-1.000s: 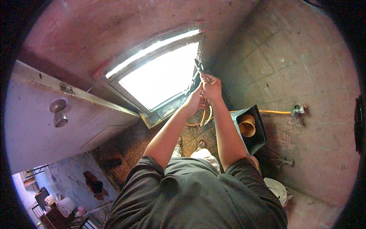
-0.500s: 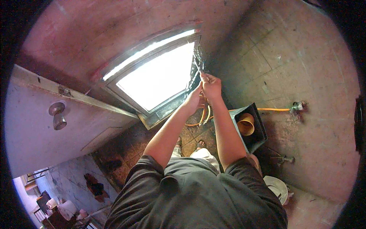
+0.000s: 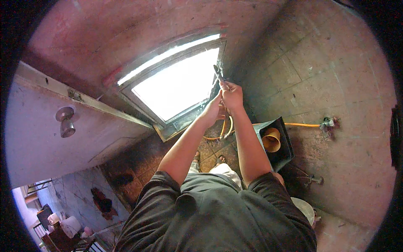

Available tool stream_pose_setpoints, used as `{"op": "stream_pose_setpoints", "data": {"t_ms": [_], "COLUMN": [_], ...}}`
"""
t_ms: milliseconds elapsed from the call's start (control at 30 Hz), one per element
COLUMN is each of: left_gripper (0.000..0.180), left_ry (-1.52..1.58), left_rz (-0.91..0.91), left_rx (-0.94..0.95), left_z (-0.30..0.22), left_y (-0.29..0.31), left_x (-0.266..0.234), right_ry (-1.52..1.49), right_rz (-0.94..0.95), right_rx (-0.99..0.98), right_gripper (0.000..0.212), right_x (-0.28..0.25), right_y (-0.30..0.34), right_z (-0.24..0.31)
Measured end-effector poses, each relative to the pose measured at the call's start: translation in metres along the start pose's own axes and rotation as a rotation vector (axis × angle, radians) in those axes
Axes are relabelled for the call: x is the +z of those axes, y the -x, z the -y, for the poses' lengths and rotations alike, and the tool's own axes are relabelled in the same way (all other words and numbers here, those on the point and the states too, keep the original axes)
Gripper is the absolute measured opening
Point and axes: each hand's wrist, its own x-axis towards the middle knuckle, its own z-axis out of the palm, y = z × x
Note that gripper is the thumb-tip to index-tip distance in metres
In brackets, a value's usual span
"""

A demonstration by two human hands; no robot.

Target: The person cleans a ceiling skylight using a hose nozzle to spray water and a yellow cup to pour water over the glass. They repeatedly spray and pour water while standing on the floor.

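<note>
Ahead of me, near the right edge of a bright framed window (image 3: 176, 84), my two hands are raised close together. My right hand (image 3: 232, 96) is closed around the upper end of an orange hose (image 3: 231, 125). Just below and left of it, my left hand (image 3: 213, 110) is curled against the same hose, its fingertips partly hidden. Something thin and dark with pale glints, perhaps water, extends upward from my right hand beside the frame; its exact form is too small to make out. Beneath my hands the hose hangs in a loop.
A black square bin (image 3: 287, 145) containing a yellow cup (image 3: 271, 140) stands right of my right forearm. Behind it, the hose meets a wall tap (image 3: 327, 125); another tap (image 3: 315, 179) sits lower. On the left is a white door (image 3: 37, 138) with a round knob (image 3: 66, 122). Brown tiles (image 3: 210, 147) cover the floor.
The white splashes along the window's right edge look fainter, and a dark thin shape shows above my right hand. My hands keep their places; the view has shifted slightly.
</note>
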Motion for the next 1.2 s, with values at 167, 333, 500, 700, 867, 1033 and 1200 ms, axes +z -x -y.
{"op": "stream_pose_setpoints", "data": {"t_ms": [167,333,500,700,867,1033,1200], "left_gripper": [0.05,0.047,0.049,0.049,0.051,0.05,0.05], "left_ry": [-0.065,0.028,0.048,0.019,0.076,-0.042,-0.012], "left_rz": [0.035,0.035,-0.03,-0.039,-0.055,-0.052,-0.032], "left_rx": [-0.007,-0.014,0.02,0.067,0.018,0.057,0.058], "left_z": [0.003,0.008,0.001,0.002,0.002,-0.001,-0.001], "left_y": [-0.005,-0.013,0.001,0.005,0.005,0.008,0.005], "left_x": [-0.007,-0.014,-0.005,-0.005,-0.006,0.0,0.007], "right_ry": [-0.01,-0.044,0.0,0.063,0.036,-0.025,-0.001], "right_rz": [0.007,0.004,0.052,0.019,0.071,0.025,0.043], "right_rx": [0.044,0.108,0.043,-0.095,0.021,0.054,0.091], "right_gripper": [0.023,0.023,0.023,0.023,0.023,0.023,0.024], "right_x": [0.003,0.007,0.006,0.011,0.009,0.005,-0.002], "right_y": [-0.004,0.003,-0.004,-0.008,-0.006,0.001,-0.002], "right_z": [-0.007,0.006,-0.007,-0.017,-0.012,0.002,-0.001]}}
